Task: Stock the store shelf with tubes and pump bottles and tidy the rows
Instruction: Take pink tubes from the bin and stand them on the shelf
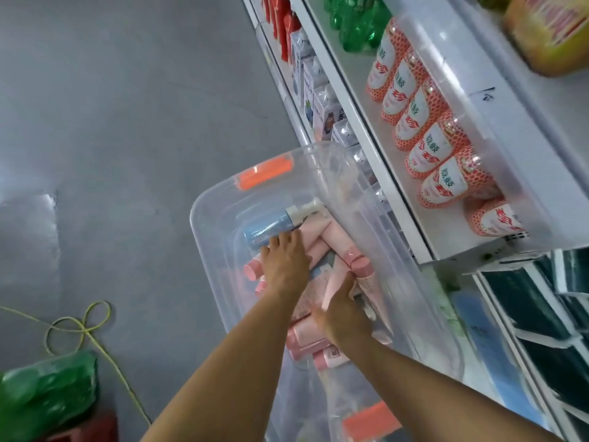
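Note:
A clear plastic bin with orange latches stands on the floor beside the shelf unit. Inside lie several pink tubes and a blue pump bottle with a white pump head. My left hand reaches into the bin, fingers spread over the pink tubes just below the blue bottle. My right hand is also in the bin and grips a pink tube that slants up from its fingers. Whether the left hand holds anything is hidden under its palm.
The white shelf to the right carries a row of red-and-white pouches, green bottles and white cartons lower down. Dark green boxes fill a lower right shelf. A yellow cord and a green bag lie on the grey floor.

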A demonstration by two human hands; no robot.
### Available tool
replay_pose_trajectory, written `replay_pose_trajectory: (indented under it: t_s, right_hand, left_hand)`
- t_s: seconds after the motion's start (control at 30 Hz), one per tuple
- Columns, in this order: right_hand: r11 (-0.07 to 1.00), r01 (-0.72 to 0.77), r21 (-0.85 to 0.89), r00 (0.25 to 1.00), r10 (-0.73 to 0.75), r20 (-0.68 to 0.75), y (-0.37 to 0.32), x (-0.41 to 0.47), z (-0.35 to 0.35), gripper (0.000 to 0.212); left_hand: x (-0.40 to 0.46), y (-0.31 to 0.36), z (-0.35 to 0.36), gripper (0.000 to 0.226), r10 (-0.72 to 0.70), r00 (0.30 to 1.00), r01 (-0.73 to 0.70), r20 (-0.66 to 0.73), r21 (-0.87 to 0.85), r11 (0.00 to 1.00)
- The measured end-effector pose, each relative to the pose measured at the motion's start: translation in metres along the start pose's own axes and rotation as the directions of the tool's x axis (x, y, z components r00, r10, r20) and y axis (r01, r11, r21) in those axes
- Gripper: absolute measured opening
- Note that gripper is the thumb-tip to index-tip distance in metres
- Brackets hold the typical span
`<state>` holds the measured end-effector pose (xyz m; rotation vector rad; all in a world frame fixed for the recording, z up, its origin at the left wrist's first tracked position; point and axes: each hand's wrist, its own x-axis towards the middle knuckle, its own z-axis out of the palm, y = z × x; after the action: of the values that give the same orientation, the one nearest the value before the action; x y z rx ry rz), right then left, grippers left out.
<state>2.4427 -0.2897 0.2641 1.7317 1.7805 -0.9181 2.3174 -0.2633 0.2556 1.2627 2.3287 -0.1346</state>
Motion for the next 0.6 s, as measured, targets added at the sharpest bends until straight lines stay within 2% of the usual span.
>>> replay_pose_trajectory:
  t_s: [0.1,0.2,0.27,0.33,0.37,0.43,0.5,0.6]
  right_hand:
    - [1.0,0.011,0.026,0.999,-0.013,0.05,0.007,-0.003,0.0,0.099]
    - [0.997,-0.001,0.083,0.995,-0.007,0.099,0.016,-0.01,-0.001,0.095]
    - [0.989,-0.031,0.147,0.992,0.013,0.124,0.02,-0.013,-0.002,0.092]
    - [0.973,-0.059,0.222,0.987,0.024,0.157,0.023,-0.019,-0.008,0.089]
    - [0.967,-0.058,0.247,0.983,0.012,0.182,0.025,-0.022,-0.014,0.088]
    - [0.962,-0.033,0.273,0.972,-0.032,0.231,0.03,-0.032,-0.026,0.084]
    - [0.95,-0.013,0.312,0.971,-0.062,0.23,0.037,-0.043,-0.037,0.077]
    - [0.891,0.045,0.451,0.975,-0.138,0.174,0.047,-0.071,-0.052,0.062]
  left_hand:
    - [0.003,-0.001,0.005,0.059,0.057,0.998,-0.055,-0.006,0.122,0.991]
    - [-0.002,0.005,0.001,0.071,0.016,0.997,-0.028,0.079,0.15,0.988]
    - [-0.012,0.008,-0.005,0.061,-0.036,0.991,0.027,0.132,0.067,0.997]
    - [-0.025,0.006,-0.01,0.047,-0.078,0.974,0.112,0.211,-0.153,0.982]
    - [-0.031,0.005,-0.012,0.043,-0.093,0.96,0.174,0.263,-0.306,0.936]
    - [-0.045,0.003,-0.017,0.039,-0.128,0.932,0.318,0.339,-0.595,0.738]
    - [-0.062,0.004,-0.026,0.035,-0.164,0.908,0.407,0.386,-0.717,0.567]
    - [-0.096,0.007,-0.04,0.034,-0.161,0.899,0.436,0.408,-0.795,0.422]
